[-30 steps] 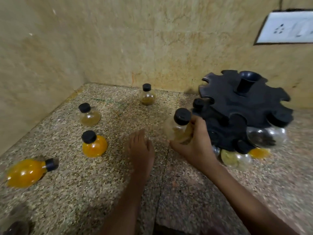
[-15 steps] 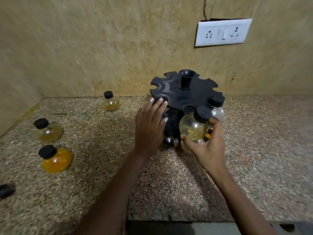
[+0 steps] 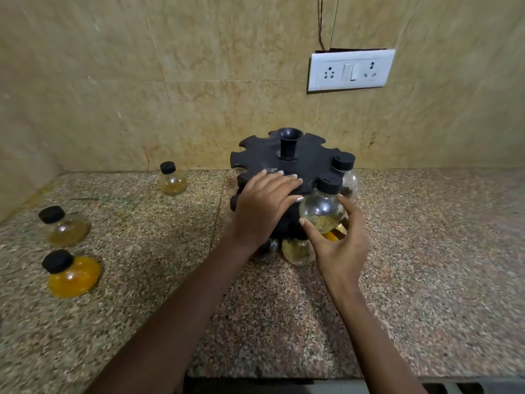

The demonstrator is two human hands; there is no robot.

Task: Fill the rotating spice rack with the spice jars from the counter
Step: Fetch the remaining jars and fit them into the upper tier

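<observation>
At the counter's near edge the right hand pinches a clear jar between thumb and fingertips, its black cap seated in a slot at the rack's front rim. The left hand lies with fingers straight and together on the rack's top, higher than half a second ago. Farther left, three jars stand on the counter.

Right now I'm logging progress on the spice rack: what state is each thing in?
Rack: upright, partly filled.
Held jar: capped, at a top slot.
Left hand: flat on rack.
Right hand: gripping held jar.
Three counter jars: upright, capped.
</observation>
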